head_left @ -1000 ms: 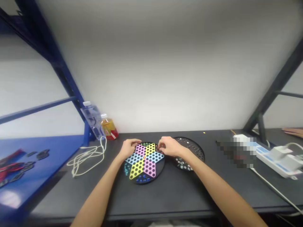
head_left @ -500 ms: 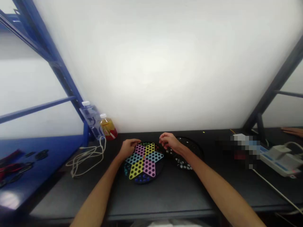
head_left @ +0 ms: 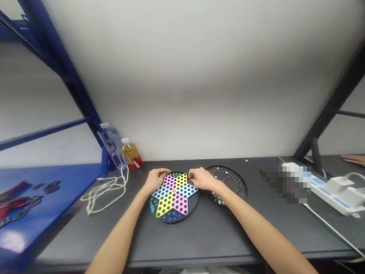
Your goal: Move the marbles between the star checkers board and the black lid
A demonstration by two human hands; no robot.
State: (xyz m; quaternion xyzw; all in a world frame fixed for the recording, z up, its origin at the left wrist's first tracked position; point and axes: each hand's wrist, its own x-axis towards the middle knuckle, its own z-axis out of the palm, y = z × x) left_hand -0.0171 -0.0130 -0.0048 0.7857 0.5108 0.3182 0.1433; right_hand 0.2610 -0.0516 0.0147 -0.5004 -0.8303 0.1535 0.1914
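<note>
Along the near edge of the black tabletop (head_left: 216, 236), a wide strip lay bare between both forearms, giving room in front of the game board (head_left: 194, 201). This board sat left of the tabletop's middle, flat and well back from that edge. Its black base was round, so it had no long axis; the star (head_left: 174, 192) on top gave the direction. One yellow tip pointed near and left, its opposite far and right; pink tips ran near-right to far-left, and light blue tips pointed left and right. Blue pieces (head_left: 172, 217) lay inside the near rim, teal pieces (head_left: 152, 205) at the left.

At the far-left rim was the left hand (head_left: 155, 180), its fingers bent toward the star; whether they gripped anything could not be told. Over the far-right rim, the right hand (head_left: 202, 179) had its fingers bunched close and pointing down; any piece between them was hidden.

To the right, just beside the board, a round black tray (head_left: 236, 175) with white pieces lay partly under the right forearm. More bare surface stretched from there to a power strip (head_left: 319, 184). Left of the board, well apart, lay a loosely looped cable (head_left: 91, 195). Farther back, a juice bottle (head_left: 131, 156) and a clear bottle (head_left: 112, 146) leaned left near the pale wall (head_left: 199, 114).
</note>
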